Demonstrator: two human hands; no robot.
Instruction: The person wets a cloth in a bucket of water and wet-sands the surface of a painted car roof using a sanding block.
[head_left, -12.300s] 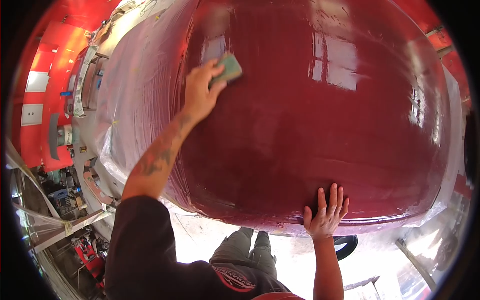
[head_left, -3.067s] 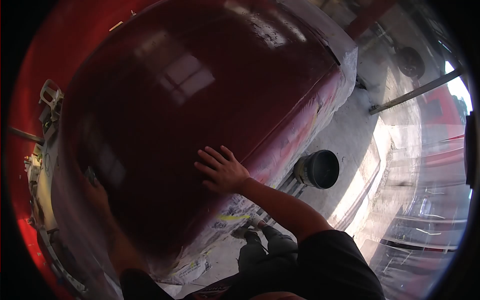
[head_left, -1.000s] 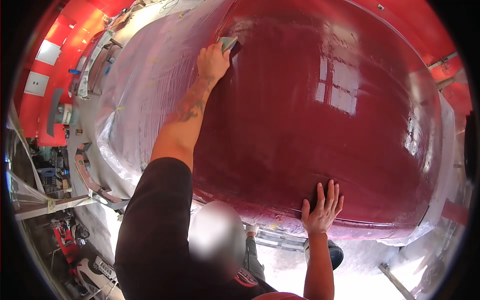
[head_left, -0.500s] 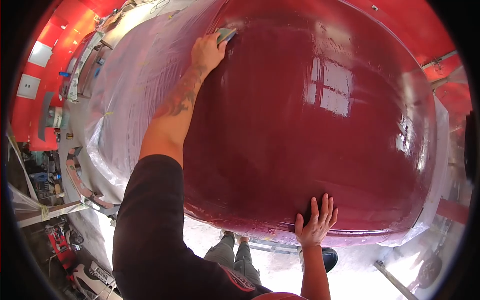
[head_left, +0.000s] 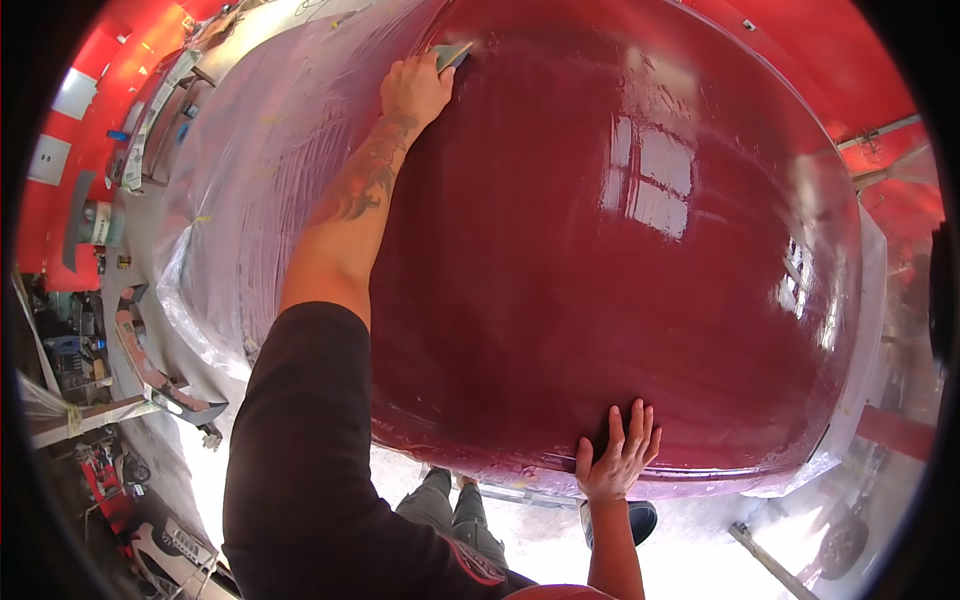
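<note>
A large dark-red, glossy car panel, apparently a hood, fills the middle of the view and looks wet. At its far left edge, my left hand is closed round a thin grey-green sanding block with a bluish edge, pressed on the paint. Part of the block is hidden by my fingers. Near the panel's front edge, my right hand lies flat on the surface with its fingers spread and holds nothing.
Clear plastic sheeting covers the car left of the panel. A bumper-like part and a white-labelled can stand at the left. A dark bucket sits on the floor below my right hand.
The whole view has shifted a little to the left. My left hand and the sanding block appear slightly farther up along the panel's left edge. My right hand stays flat near the front edge.
</note>
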